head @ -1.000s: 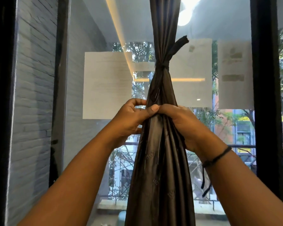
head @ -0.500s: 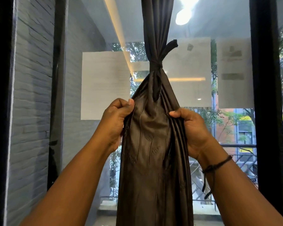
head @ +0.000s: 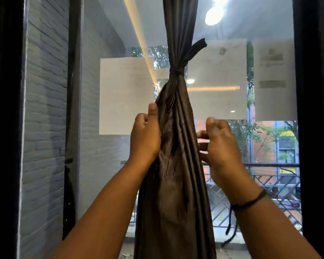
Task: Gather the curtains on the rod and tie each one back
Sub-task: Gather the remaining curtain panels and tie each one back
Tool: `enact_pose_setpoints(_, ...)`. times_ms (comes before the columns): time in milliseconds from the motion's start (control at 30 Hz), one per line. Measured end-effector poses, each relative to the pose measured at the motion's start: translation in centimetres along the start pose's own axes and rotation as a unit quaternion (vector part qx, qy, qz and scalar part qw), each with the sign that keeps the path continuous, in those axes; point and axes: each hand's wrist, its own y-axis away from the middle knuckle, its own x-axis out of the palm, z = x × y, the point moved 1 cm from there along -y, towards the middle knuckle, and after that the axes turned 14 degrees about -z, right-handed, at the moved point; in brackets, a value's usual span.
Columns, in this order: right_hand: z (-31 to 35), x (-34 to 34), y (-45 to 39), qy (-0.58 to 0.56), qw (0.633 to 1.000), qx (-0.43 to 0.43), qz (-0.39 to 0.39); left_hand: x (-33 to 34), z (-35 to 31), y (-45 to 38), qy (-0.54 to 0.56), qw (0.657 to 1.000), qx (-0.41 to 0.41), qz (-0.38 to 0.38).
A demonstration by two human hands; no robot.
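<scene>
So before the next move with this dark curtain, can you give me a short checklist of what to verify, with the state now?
1. Tie band wrapped around the gathered curtain: ok, it cinches the fabric; its loose end sticks up to the right.
2. Knot secure: cannot tell, the knot is too small to judge.
3. Left hand on the fabric: ok, it touches the curtain's left edge below the band.
4. Right hand on the fabric: not ok, it is beside the curtain with curled fingers, holding nothing visible.
5. Folds below the band tidy: not ok, the left side bulges.
6. Rod: cannot tell, out of view.
</scene>
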Motion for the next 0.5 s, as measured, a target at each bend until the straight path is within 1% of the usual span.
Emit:
enact_pose_setpoints(100,-0.4,0.7,3.4,0.083,0.987,-0.138,0.0,-1.0,0.3,1.9,-0.015,0.993,0.111,0.047)
enact_pose_setpoints(133,-0.5,0.9,3.9,0.108,0.977,-0.183,-0.01,-1.2,0.6,2.0,-0.014,0.991,0.124,0.045)
enact_pose_setpoints(167,-0.7,0.9,3.8,0.129,0.969,-0.211,-0.027,-1.4,0.7,1.9,-0.01,0.992,0.122,0.039)
enact_pose_setpoints(200,-0.8,0.9,3.5,0.146,0.965,-0.215,-0.043,-1.4,0.8,1.7,-0.007,0.993,0.113,0.035)
enact_pose_setpoints(233,-1.0,0.8,2.8,0.151,0.967,-0.199,-0.05,-1.5,0.6,1.5,-0.005,0.995,0.095,0.035)
enact_pose_setpoints(300,-1.1,0.5,1.8,0.112,0.982,-0.144,-0.038,-1.5,0.7,1.0,0.003,0.999,0.042,0.034)
enact_pose_setpoints(333,-1.0,0.4,1.5,0.1,0.985,-0.134,-0.036,-1.5,0.9,0.7,0.008,0.999,0.022,0.029)
enact_pose_setpoints(367,-0.8,0.3,1.3,0.112,0.982,-0.148,-0.042,-1.8,1.0,0.4,0.01,1.0,0.018,0.02)
enact_pose_setpoints(400,-0.4,0.1,1.1,0.139,0.973,-0.172,-0.058,-2.3,1.1,0.1,0.003,0.999,0.036,0.004)
enact_pose_setpoints(433,0.1,-0.3,0.7,0.168,0.96,-0.208,-0.084,-2.9,1.2,-0.4,-0.028,0.996,0.082,-0.02)
enact_pose_setpoints(467,0.7,-0.7,0.3,0.199,0.941,-0.251,-0.113,-3.7,1.2,-1.1,-0.075,0.984,0.153,-0.042)
enact_pose_setpoints(500,1.4,-1.1,-0.3,0.23,0.916,-0.297,-0.141,-4.4,1.2,-1.9,-0.125,0.964,0.226,-0.058)
